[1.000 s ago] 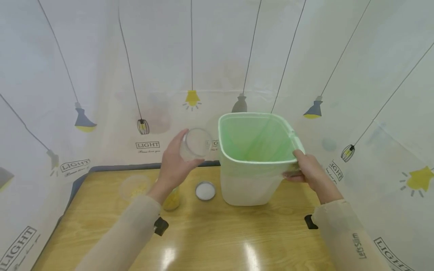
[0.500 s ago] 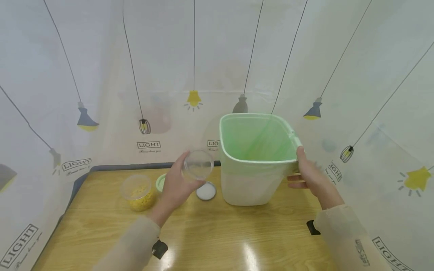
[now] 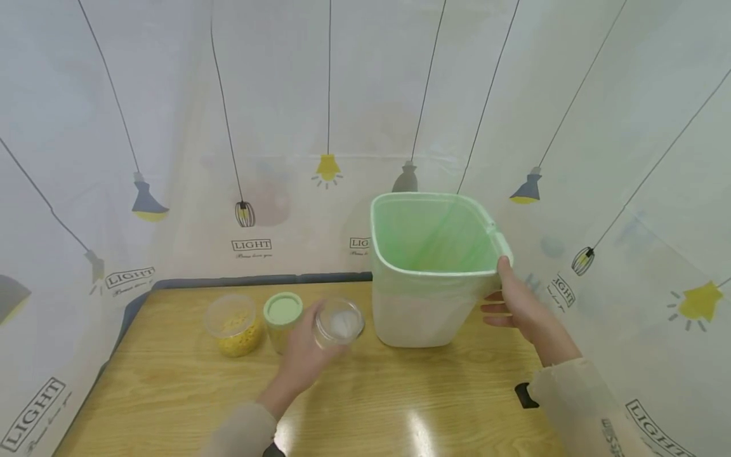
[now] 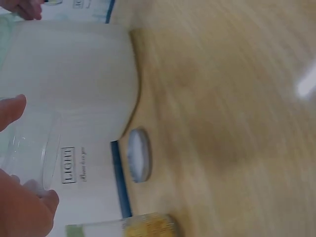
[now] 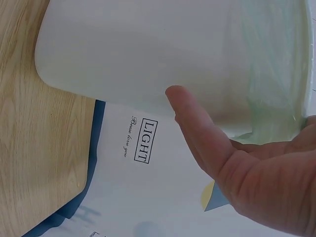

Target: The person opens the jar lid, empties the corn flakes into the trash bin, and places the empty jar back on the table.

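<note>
Jar (image 3: pixel 339 322) gripped in left hand (image 3: pixel 302 358), directly above lid (image 4: pixel 138 155); right hand (image 3: pixel 516 304) fingers relaxed beside bin (image 3: pixel 425 304).

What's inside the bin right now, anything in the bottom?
The bin holds a green liner bag folded over its rim. No loose contents show on the liner walls. The very bottom is hidden by the bin's near wall, so I cannot tell whether anything lies there.
</note>
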Motion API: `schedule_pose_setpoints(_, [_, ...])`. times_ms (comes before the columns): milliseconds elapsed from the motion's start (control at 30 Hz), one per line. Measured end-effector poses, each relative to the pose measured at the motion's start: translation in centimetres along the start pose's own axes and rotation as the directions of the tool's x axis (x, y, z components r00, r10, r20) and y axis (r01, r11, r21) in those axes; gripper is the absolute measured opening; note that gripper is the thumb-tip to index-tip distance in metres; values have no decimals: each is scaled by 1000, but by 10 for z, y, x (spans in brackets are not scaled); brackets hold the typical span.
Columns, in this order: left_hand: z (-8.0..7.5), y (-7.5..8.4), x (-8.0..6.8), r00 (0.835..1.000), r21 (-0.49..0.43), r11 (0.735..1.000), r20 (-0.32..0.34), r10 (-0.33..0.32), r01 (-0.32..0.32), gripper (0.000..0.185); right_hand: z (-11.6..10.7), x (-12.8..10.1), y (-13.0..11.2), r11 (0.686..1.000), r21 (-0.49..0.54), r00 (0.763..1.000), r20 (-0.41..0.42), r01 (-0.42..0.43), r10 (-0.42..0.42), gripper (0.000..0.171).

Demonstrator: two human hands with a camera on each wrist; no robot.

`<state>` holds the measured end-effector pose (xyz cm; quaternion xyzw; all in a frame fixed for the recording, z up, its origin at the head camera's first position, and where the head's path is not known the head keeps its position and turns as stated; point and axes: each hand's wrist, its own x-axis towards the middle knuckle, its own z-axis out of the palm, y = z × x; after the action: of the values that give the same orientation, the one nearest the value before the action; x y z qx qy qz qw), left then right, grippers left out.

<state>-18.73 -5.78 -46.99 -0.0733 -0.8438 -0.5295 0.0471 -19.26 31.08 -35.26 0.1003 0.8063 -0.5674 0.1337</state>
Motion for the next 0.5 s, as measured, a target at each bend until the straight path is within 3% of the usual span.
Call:
schedule_pose_setpoints(300, [25, -40, -11, 986, -46, 989, 92, -137, 141, 92, 2, 0, 1, 1000, 1, 1000, -1, 1, -1, 101])
schedule_pose_setpoints(500, [37, -55, -10, 976, -42, 982, 125, -177, 184, 94, 3, 0, 2, 1000, -2, 1000, -8, -1, 1, 101])
